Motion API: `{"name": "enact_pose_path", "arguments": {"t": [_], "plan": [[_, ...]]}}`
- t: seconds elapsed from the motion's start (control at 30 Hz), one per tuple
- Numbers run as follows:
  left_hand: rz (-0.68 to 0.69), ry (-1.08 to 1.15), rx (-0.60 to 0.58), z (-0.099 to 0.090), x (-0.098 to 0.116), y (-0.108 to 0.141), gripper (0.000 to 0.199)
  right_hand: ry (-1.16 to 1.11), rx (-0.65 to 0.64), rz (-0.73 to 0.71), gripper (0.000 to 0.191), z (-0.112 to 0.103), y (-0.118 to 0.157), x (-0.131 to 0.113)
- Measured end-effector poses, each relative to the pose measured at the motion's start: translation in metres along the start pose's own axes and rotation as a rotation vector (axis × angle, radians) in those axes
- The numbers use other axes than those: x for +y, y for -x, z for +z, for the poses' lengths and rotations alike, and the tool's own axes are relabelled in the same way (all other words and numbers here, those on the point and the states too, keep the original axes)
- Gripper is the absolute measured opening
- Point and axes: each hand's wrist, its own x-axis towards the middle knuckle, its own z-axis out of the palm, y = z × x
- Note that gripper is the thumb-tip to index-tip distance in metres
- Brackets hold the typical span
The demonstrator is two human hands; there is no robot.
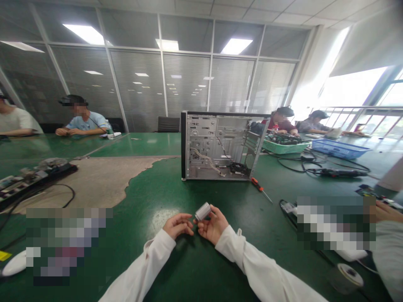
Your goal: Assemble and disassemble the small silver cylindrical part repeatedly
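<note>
My right hand (216, 225) holds a small silver-grey cylinder (203, 211), tilted, between thumb and fingers above the green table. I cannot make out exactly what kind of part it is. Just left of the cylinder is my left hand (178, 225), its fingers loosely bent and apart, with nothing seen in them. Beyond both hands an open computer case (201, 173) stands upright on the table, its side panel off. Loose cables (206, 159) and a black fan (238, 168) show inside it. An orange-and-black screwdriver (257, 184) lies by the case's right front corner.
A green basket (286, 147) of parts and a blue basket (340, 149) stand at the back right, near black cables and a dark power tool (343, 172). Circuit boards (34, 180) lie at the left. A roll (345, 278) sits front right, near a neighbour's sleeve (388, 251). Other people sit around.
</note>
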Motion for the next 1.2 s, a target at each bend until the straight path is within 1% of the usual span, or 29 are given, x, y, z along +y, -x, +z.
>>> {"name": "enact_pose_path", "arguments": {"t": [0.1,0.2,0.3,0.4,0.5,0.6,0.73,0.83,0.9,0.97,1.03,1.13,1.2], "plan": [[-0.009,-0.009,-0.010,-0.001,0.000,0.000,0.036,0.051,0.030,-0.032,0.037,0.003,0.002,0.003],[-0.006,-0.001,-0.025,-0.003,0.001,0.000,0.034,0.191,0.023,-0.147,0.035,0.006,0.002,0.010],[-0.012,0.015,-0.051,-0.004,0.001,0.000,0.035,0.385,-0.008,-0.309,0.039,0.006,0.000,0.020],[-0.024,0.050,-0.065,-0.004,0.000,-0.001,0.034,0.584,0.027,-0.469,0.042,0.005,0.001,0.028],[-0.025,0.069,-0.023,-0.004,-0.002,-0.002,0.033,0.842,0.091,-0.635,0.049,0.005,0.007,0.030],[-0.033,0.058,0.008,-0.003,-0.002,-0.002,0.034,1.107,0.111,-0.743,0.056,0.007,0.014,0.028],[-0.047,-0.007,0.002,-0.002,0.000,0.000,0.036,1.303,0.124,-0.810,0.065,0.007,0.017,0.026],[-0.007,-0.101,-0.003,-0.004,-0.001,-0.001,0.040,1.436,0.163,-0.860,0.069,0.005,0.016,0.026],[0.032,-0.163,-0.031,-0.004,-0.001,-0.001,0.043,1.499,0.185,-0.886,0.072,0.003,0.015,0.026],[0.063,-0.198,-0.064,-0.005,-0.001,-0.001,0.047,1.529,0.188,-0.908,0.075,0.002,0.016,0.025],[0.079,-0.197,-0.073,-0.006,-0.002,-0.001,0.050,1.538,0.180,-0.926,0.078,0.001,0.016,0.024],[0.076,-0.135,-0.034,-0.006,-0.003,0.000,0.053,1.533,0.166,-0.946,0.080,0.001,0.017,0.023],[0.037,-0.057,-0.021,-0.003,-0.002,0.001,0.053,1.506,0.137,-0.958,0.079,0.002,0.017,0.022]]}}
